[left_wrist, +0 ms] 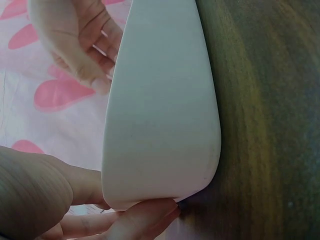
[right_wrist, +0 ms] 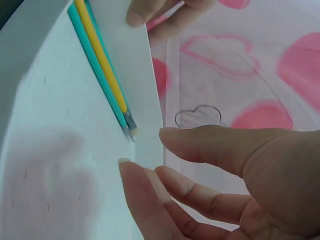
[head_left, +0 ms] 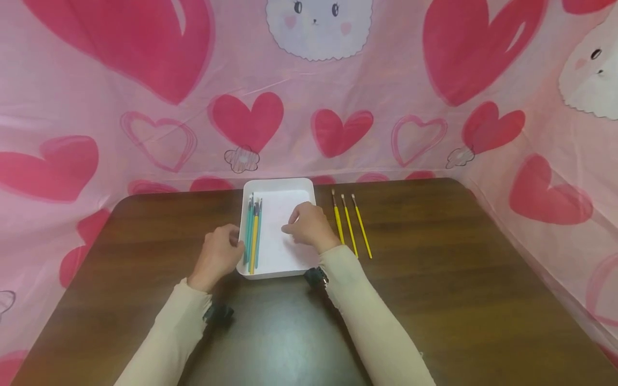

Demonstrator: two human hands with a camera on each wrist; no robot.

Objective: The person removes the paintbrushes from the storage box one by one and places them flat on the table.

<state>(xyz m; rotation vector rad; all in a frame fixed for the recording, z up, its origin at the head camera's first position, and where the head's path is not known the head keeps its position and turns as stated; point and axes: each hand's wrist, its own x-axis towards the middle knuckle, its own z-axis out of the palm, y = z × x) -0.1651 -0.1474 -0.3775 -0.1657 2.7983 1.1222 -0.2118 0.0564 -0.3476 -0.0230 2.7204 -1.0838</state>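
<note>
A white tray (head_left: pixel 277 275) stands on the table with several paintbrushes along its left side. Most of those have teal handles (head_left: pixel 249 230), and a yellow-handled paintbrush (head_left: pixel 254 241) lies among them. My left hand (head_left: pixel 218 254) grips the tray's left wall, its thumb at the rim and fingers against the outside (left_wrist: pixel 145 217). Over the tray's right half hovers my right hand (head_left: pixel 309 226), fingers loosely bent. In the right wrist view nothing sits between that hand's thumb and fingers (right_wrist: pixel 195 200). Three yellow-handled paintbrushes (head_left: pixel 350 225) lie on the table right of the tray.
The brown wooden table (head_left: pixel 458 279) has rounded far corners. A pink curtain with hearts (head_left: pixel 338 134) hangs behind it and along both sides. Dark wrist devices (head_left: pixel 316 276) sit under both sleeves, one close to the tray's front right corner.
</note>
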